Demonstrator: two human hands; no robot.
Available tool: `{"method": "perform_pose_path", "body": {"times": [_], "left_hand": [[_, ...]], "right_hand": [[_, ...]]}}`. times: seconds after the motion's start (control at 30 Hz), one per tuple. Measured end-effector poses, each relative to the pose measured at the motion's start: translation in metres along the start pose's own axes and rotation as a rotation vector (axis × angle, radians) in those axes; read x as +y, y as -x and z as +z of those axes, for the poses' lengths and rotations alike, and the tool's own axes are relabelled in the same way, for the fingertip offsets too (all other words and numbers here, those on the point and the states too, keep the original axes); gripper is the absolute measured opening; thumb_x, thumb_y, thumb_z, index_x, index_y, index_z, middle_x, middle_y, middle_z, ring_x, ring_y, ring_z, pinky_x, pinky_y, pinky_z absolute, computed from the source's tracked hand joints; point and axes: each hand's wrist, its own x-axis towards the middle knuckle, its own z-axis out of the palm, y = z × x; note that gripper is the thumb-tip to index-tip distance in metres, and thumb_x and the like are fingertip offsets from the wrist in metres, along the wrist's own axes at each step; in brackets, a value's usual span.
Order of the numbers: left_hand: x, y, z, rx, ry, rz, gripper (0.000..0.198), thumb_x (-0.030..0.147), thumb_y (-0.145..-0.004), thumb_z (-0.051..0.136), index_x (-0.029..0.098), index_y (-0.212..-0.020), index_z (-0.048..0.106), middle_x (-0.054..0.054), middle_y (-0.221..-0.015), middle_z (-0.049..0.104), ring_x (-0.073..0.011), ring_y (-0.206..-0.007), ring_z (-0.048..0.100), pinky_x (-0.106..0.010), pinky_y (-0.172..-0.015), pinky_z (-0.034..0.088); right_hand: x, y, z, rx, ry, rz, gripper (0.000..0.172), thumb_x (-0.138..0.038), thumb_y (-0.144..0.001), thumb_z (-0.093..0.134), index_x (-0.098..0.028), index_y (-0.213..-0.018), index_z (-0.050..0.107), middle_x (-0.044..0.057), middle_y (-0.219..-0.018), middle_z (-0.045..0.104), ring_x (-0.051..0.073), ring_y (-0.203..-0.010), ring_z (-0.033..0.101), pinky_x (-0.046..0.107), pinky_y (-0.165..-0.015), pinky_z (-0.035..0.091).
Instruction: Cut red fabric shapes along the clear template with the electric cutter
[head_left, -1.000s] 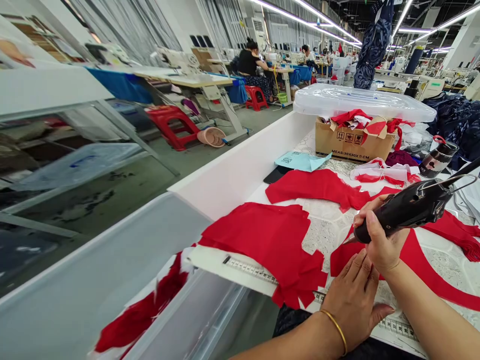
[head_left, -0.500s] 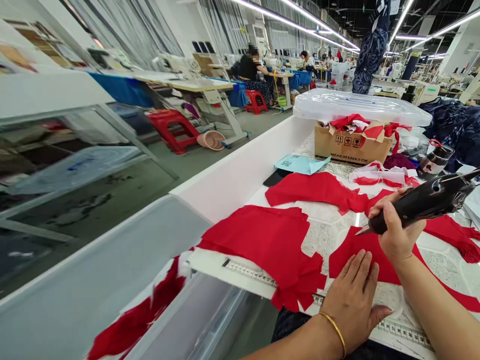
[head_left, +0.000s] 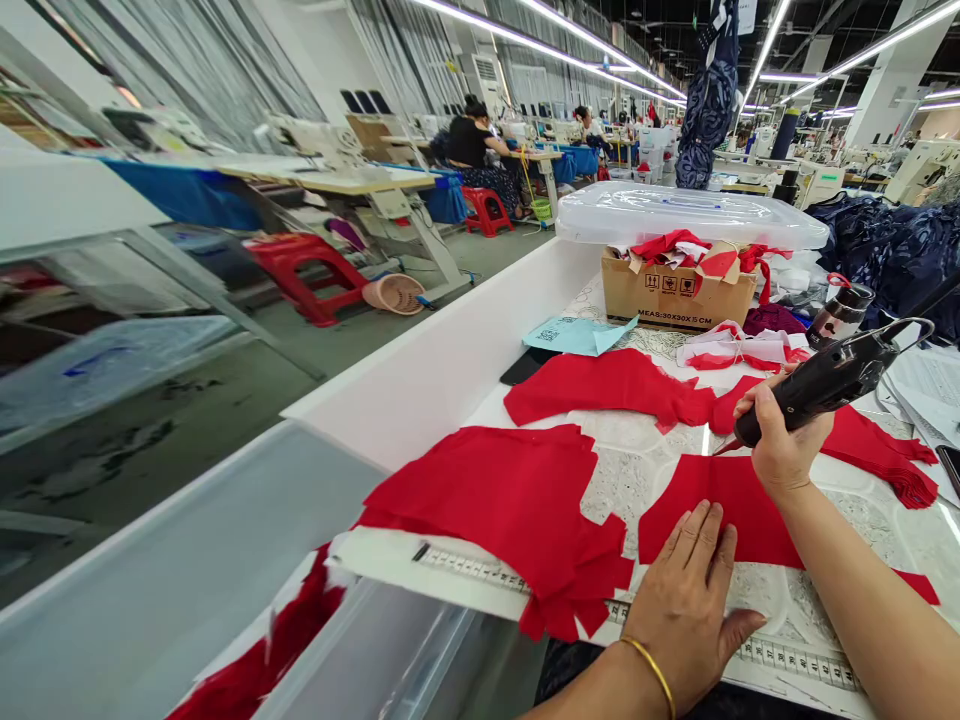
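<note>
My left hand (head_left: 688, 585), a gold bangle on its wrist, lies flat with fingers stretched out on a red fabric piece (head_left: 675, 490). In my right hand (head_left: 787, 450) is a black corded power tool (head_left: 825, 382) with a thin pointed tip. The fingers wrap around its front end. Its tip points left and down, close to the far edge of that fabric; I cannot tell whether it touches. Left of my hands sits a stack of cut red fabric pieces (head_left: 495, 495). Another red fabric piece (head_left: 600, 385) lies farther back.
A tape measure (head_left: 795, 658) runs along the table's front edge. Behind stand a cardboard box (head_left: 675, 295) of red scraps, a clear plastic lid (head_left: 690, 215) and a dark flask (head_left: 840, 312). A light-blue paper (head_left: 577, 335) lies by the white side panel (head_left: 450, 355).
The view has shifted, so the scene sits further left. The tool's tip has moved slightly away from my left hand, toward the fabric's far edge. My left hand stays flat on the fabric.
</note>
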Motion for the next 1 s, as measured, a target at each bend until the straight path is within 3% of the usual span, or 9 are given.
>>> {"method": "perform_pose_path", "body": {"times": [0.23,0.43,0.77,1.0], "left_hand": [[0.001,-0.002,-0.001,0.081,-0.025,-0.001,0.069,0.065,-0.104,0.039,0.007,-0.131,0.065,-0.019,-0.140,0.065,-0.0303,-0.133,0.059,-0.039,-0.111,0.049],[0.001,-0.002,-0.001,0.014,-0.013,-0.005,0.070,0.065,-0.104,0.039,0.007,-0.135,0.063,-0.019,-0.143,0.063,-0.0314,-0.137,0.056,-0.041,-0.112,0.048],[0.001,-0.002,-0.002,0.030,-0.038,0.009,0.070,0.065,-0.105,0.038,0.007,-0.137,0.062,-0.019,-0.143,0.062,-0.0313,-0.137,0.056,-0.040,-0.113,0.047],[0.000,0.000,-0.002,-0.035,-0.037,0.013,0.071,0.065,-0.104,0.040,0.007,-0.140,0.059,-0.020,-0.146,0.059,-0.0320,-0.140,0.052,-0.041,-0.116,0.043]], "right_hand": [[-0.002,0.002,0.001,0.010,0.030,0.029,0.031,-0.035,-0.079,0.075,-0.025,-0.093,0.049,-0.009,-0.062,0.062,0.013,-0.045,0.061,0.027,-0.046,0.053],[-0.001,0.001,0.001,0.015,0.047,0.027,0.029,-0.034,-0.080,0.075,-0.024,-0.089,0.050,-0.008,-0.061,0.062,0.014,-0.045,0.063,0.028,-0.046,0.054],[-0.005,-0.012,-0.022,0.093,0.041,0.004,0.041,-0.041,-0.075,0.083,-0.024,-0.093,0.051,-0.009,-0.064,0.063,0.013,-0.045,0.062,0.029,-0.047,0.056],[-0.002,-0.007,-0.021,0.076,0.116,0.014,0.035,-0.043,-0.077,0.079,-0.023,-0.086,0.052,-0.007,-0.062,0.062,0.015,-0.046,0.063,0.030,-0.048,0.056]]}}
